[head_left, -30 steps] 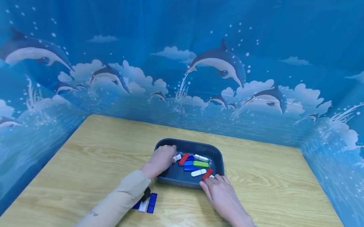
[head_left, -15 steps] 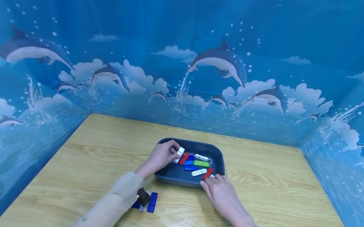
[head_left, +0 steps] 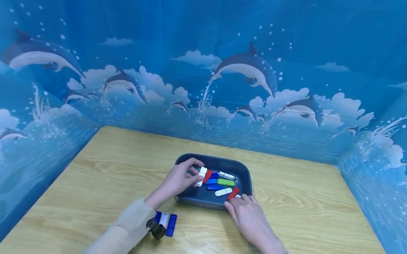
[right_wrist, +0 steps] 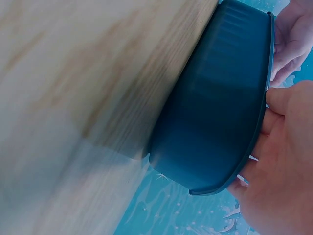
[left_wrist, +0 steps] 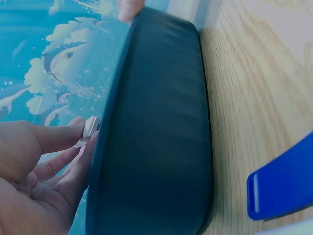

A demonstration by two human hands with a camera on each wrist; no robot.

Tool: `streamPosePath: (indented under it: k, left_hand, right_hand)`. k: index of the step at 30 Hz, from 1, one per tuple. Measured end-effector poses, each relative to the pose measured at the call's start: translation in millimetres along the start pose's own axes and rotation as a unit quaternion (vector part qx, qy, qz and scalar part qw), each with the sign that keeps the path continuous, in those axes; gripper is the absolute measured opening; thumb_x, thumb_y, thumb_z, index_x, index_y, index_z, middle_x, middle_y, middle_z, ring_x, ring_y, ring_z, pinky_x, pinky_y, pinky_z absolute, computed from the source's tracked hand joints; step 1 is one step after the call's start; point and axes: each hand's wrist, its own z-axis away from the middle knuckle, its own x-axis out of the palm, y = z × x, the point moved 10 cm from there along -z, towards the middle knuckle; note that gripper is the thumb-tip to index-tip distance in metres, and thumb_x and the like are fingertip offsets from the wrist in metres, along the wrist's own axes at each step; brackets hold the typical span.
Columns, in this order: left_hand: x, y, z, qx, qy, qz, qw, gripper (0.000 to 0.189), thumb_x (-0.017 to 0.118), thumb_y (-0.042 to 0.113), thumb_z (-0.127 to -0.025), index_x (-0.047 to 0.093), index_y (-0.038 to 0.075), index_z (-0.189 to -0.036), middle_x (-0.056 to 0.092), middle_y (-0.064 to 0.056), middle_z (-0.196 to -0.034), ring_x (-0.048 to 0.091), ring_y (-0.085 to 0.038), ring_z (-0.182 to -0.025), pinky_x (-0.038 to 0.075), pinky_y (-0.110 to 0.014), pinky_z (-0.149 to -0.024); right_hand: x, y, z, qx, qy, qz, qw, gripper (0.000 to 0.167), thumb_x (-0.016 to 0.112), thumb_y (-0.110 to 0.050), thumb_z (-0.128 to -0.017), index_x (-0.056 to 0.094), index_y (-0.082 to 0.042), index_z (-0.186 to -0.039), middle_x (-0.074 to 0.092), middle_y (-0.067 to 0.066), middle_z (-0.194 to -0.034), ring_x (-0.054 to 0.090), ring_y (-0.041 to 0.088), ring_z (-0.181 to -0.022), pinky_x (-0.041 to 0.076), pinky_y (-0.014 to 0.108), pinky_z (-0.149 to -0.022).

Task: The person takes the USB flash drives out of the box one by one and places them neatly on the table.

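Left hand: The left hand (head_left: 179, 179) is over the left end of the tray. Its thumb and fingers pinch a white stick.
Pinched stick: The white stick (head_left: 201, 177) is at the tips of the left thumb and fingers, a little tilted. One cannot tell if its bottom end touches the tray floor.
Tray: The dark blue tray (head_left: 199, 204) sits between the two hands, with the left hand at one end and the right hand at the near corner of the other.
Right hand: The right hand (head_left: 250, 222) grips the tray's rim, with its thumb outside and its fingers inside. Some of its fingers are hidden.
Sticks between the hands: A red stick (head_left: 208, 176) is just right of the pinched one. Farther right come some blue sticks (head_left: 214, 187) and a green stick (head_left: 225, 182).
Sticks by the right hand: Another red stick (head_left: 234, 193) is right beside the right fingers, and a bit of something white peeks out there. A rounded white stick (head_left: 224, 192) lies just left of that red one.
Sticks by the left wrist: Two blue ones and a white one stand side by side as a row (head_left: 171, 225) on the wooden table (head_left: 294, 197), outside the tray.
Past both hands: A blue cloth (head_left: 217, 18) with dolphins hangs behind the table.
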Motion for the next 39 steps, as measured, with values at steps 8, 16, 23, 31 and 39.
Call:
streamPosePath:
  k: [8,16,23,31,39]
  left_hand:
    - [-2.3,5.7,18.3,0.016,-0.01,0.021,0.9996,0.033,0.073,0.013,-0.095,0.062,0.012,-0.126,0.07,-0.006,-0.097,0.069,-0.013,-0.072,0.062,-0.035,-0.069]
    - [-1.4,2.1,36.8,0.017,-0.016,0.05,0.9985,0.033,0.074,0.011,-0.094,0.059,0.007,-0.123,0.069,-0.006,-0.097,0.069,-0.015,-0.075,0.061,-0.033,-0.068]
    - [3.5,-1.2,53.2,0.019,-0.024,0.06,0.9977,0.032,0.074,0.014,-0.093,0.059,0.01,-0.121,0.067,-0.005,-0.097,0.068,-0.012,-0.075,0.06,-0.032,-0.067]
    - [3.3,-5.6,70.7,0.012,-0.038,0.067,0.9969,0.033,0.077,0.01,-0.09,0.06,0.008,-0.118,0.066,-0.004,-0.099,0.067,-0.013,-0.078,0.059,-0.024,-0.067]
    - [4.7,-15.1,87.7,0.011,-0.062,0.069,0.9956,0.034,0.08,0.008,-0.086,0.061,0.007,-0.114,0.066,-0.003,-0.096,0.068,-0.014,-0.082,0.059,-0.023,-0.07]
  right_hand:
    - [1.6,0.5,-1.9,0.004,-0.005,-0.004,1.0,0.025,0.058,-0.028,-0.104,0.072,-0.013,-0.09,0.062,-0.006,-0.077,0.052,0.015,-0.079,0.047,0.039,-0.082]
    - [0.4,-0.9,-2.0,-0.006,-0.003,0.002,1.0,0.025,0.058,-0.028,-0.104,0.073,-0.014,-0.09,0.062,-0.007,-0.077,0.049,0.014,-0.078,0.046,0.038,-0.082]
    - [-1.0,0.3,-0.5,0.001,0.004,-0.009,1.0,0.023,0.059,-0.027,-0.103,0.073,-0.014,-0.092,0.069,-0.004,-0.084,0.058,0.018,-0.085,0.048,0.044,-0.089]
    - [-0.8,-0.8,0.3,-0.002,0.008,-0.012,0.9999,0.022,0.06,-0.026,-0.103,0.072,-0.015,-0.088,0.064,-0.007,-0.078,0.052,0.014,-0.079,0.047,0.04,-0.082]
    - [-1.7,-0.6,0.7,-0.006,0.015,-0.011,0.9998,0.022,0.06,-0.026,-0.103,0.071,-0.015,-0.087,0.062,-0.007,-0.078,0.051,0.014,-0.079,0.047,0.04,-0.082]
